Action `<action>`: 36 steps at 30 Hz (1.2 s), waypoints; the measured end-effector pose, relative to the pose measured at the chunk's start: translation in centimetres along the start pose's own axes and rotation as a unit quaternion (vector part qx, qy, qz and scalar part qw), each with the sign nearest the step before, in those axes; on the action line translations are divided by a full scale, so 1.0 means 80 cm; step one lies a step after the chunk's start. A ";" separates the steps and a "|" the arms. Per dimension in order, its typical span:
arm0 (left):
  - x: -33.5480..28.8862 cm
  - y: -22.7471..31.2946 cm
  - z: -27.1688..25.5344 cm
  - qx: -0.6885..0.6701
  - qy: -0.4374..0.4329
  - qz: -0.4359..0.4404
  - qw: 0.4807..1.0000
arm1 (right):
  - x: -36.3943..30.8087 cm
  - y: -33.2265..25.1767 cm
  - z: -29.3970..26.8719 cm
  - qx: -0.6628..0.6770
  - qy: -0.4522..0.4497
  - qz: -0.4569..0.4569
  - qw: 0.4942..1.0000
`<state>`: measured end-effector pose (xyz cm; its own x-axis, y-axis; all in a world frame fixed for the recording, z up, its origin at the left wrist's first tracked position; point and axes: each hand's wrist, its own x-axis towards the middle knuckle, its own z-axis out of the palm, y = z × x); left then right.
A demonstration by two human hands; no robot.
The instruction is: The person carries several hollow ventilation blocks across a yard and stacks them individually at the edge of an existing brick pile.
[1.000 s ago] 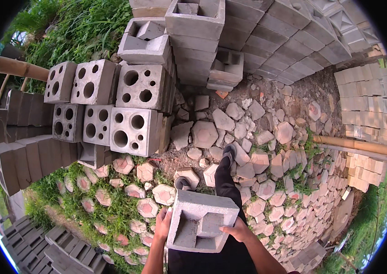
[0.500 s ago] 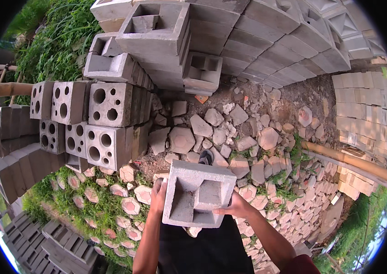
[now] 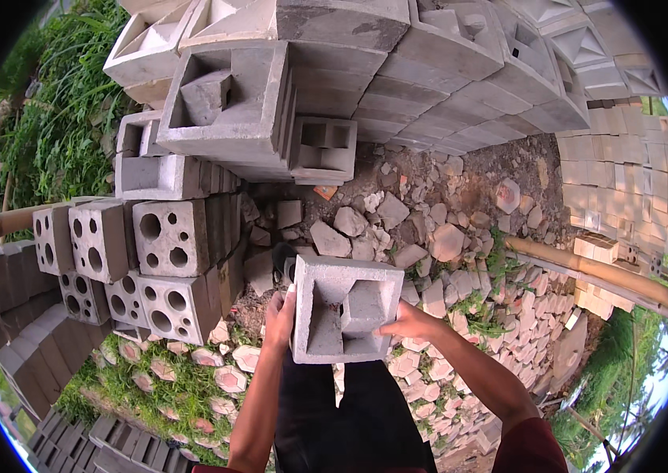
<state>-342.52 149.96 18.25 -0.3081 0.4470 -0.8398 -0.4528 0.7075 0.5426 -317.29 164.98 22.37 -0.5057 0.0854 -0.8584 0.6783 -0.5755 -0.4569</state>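
A grey concrete breeze block with a square frame and angled inner recesses is held out in front of my body, its patterned face turned up. My left hand grips its left side, with the thumb along the edge. On the opposite side, my right hand is closed around the right edge, thumb over the rim. Ahead to the left rises a stack topped by a similar large block. Beside it, a lower stack carries a smaller recessed block.
Blocks with round holes are stacked at left, near a bamboo pole. A tall wall of blocks curves across the far side. Broken pavers litter the uneven ground. Another bamboo pole lies at right.
The stacks at left now appear lower and farther left in view. My hands still hold the block, now slightly higher in view. A dark shoe now shows left of the block.
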 end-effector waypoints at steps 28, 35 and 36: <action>0.229 0.071 0.064 -0.531 -0.200 -0.201 0.799 | 0.243 -0.106 -0.147 -0.002 0.218 -0.058 0.974; 0.308 0.113 0.099 -0.529 -0.143 -0.179 0.817 | 0.315 -0.155 -0.224 -0.071 0.192 -0.092 0.975; 0.315 0.114 0.102 -0.530 -0.168 -0.148 0.818 | 0.324 -0.159 -0.233 -0.075 0.202 -0.073 0.974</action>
<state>-347.62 172.15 1.92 0.1134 0.5925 -0.7976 -0.9918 0.0201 -0.1261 -329.11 189.66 1.63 -0.3716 0.4884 -0.7895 0.7005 -0.4106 -0.5837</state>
